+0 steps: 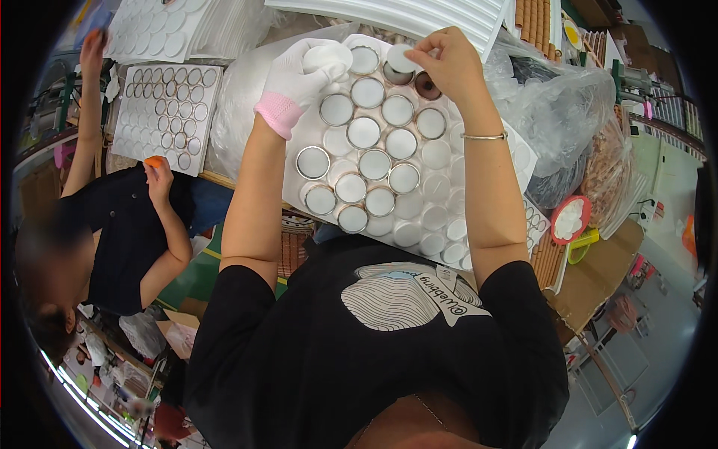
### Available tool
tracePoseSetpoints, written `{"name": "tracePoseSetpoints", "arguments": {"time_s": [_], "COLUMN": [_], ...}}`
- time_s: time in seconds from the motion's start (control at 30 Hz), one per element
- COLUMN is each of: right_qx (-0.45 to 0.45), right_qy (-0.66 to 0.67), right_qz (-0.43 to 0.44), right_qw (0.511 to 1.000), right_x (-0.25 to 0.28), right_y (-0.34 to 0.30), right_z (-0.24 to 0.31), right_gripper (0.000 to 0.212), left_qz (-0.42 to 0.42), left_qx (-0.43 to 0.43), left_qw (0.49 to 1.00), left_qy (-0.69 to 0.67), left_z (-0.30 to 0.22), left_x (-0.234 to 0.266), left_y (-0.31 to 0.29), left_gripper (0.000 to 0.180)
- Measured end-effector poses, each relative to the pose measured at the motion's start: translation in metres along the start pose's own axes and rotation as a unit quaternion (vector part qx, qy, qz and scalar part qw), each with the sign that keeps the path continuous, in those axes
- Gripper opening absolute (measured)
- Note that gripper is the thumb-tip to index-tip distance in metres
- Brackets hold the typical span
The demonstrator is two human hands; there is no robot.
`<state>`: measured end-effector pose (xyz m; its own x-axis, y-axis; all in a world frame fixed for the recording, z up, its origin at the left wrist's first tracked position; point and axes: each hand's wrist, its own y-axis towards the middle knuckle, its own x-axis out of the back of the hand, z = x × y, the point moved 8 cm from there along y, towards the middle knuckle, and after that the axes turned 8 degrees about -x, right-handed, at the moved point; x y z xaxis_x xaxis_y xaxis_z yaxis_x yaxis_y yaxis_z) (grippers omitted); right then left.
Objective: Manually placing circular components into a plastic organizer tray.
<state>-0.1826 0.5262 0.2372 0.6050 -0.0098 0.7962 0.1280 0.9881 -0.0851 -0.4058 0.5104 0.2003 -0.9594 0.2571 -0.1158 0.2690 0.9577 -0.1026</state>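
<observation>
My left hand (293, 77), in a white glove with a pink cuff, is closed on several white discs (329, 57) at the upper left of a white tray (305, 129). My bare right hand (453, 61), with a bangle at the wrist, pinches one white disc (400, 57) between thumb and fingertips. That disc is tilted over a round metal-rimmed lid (399, 75) in the far row. Beside it, under my right hand, a lid with a dark brown inside (428, 85) has no disc. Several rimmed lids (363, 132) nearer me have white faces. Pale round shapes (434, 218) fill the tray's near right.
At the left, a person's hand (158, 179) holds something orange near another tray of rings (168, 108). Clear plastic bags (553, 97) lie at the right. A red bowl (586, 209) holds white discs. White ridged sheets (404, 9) are stacked behind the tray.
</observation>
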Motion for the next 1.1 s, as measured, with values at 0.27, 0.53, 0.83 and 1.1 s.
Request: {"name": "tracePoseSetpoints", "arguments": {"time_s": [0.27, 0.53, 0.83, 1.1], "right_qx": [-0.007, -0.025, -0.073, -0.086], "right_qy": [-0.088, 0.175, -0.030, -0.100], "right_qz": [0.042, 0.086, -0.007, 0.032], "right_qw": [0.995, 0.981, 0.997, 0.991], "right_x": [-0.017, -0.001, 0.020, 0.017], "right_y": [-0.016, -0.039, -0.035, -0.040], "right_z": [0.002, 0.008, -0.059, -0.050], "right_gripper": [0.024, 0.027, 0.018, 0.023], "left_qz": [0.012, 0.076, 0.069, 0.032], "left_qx": [-0.041, -0.068, -0.009, 0.030], "left_qw": [0.993, 0.983, 0.992, 0.998], "left_qy": [0.114, 0.155, -0.101, 0.037], "left_z": [-0.005, -0.019, -0.018, -0.014], "left_x": [-0.012, -0.050, -0.054, -0.054], "left_y": [0.005, 0.005, -0.017, -0.031], "left_gripper": [0.035, 0.038, 0.028, 0.039]}}
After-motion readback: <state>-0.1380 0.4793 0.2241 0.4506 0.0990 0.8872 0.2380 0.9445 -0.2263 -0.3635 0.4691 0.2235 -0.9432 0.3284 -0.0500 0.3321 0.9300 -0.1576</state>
